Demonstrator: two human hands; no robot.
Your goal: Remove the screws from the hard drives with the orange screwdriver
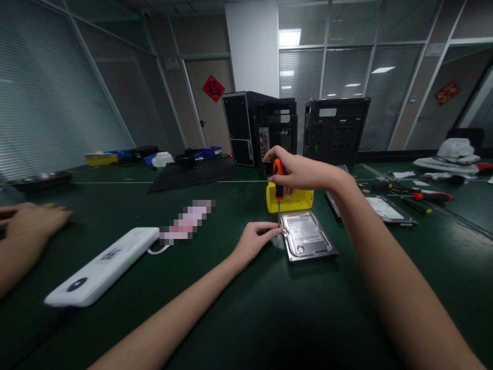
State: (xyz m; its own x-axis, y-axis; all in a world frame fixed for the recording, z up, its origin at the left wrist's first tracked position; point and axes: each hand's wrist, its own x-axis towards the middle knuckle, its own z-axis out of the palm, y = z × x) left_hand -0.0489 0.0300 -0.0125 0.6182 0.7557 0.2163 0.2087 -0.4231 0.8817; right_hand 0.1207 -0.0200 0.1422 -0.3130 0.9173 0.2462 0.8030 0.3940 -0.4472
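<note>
My right hand (pixel 288 167) grips the orange and black handle of a screwdriver (pixel 278 190), which stands upright with its shaft pointing down. The shaft's tip reaches the left edge of a silver hard drive (pixel 306 234) lying flat on the table. At that edge, the thumb and fingers of my left hand (pixel 258 239) are pinched together around the lower end of the shaft; whether they hold the tip, a screw or the drive's edge is too small to tell. Just behind the drive sits a yellow tray (pixel 292 201), partly hidden by my right hand.
A white power strip-like box (pixel 103 267) with a cable lies left, near another person's hand (pixel 34 221). Another hard drive (pixel 385 209) and several pliers (pixel 433 197) lie right. Computer cases (pixel 239 126) stand behind. A dark mat (pixel 192 173) lies back left on the green table (pixel 215 313).
</note>
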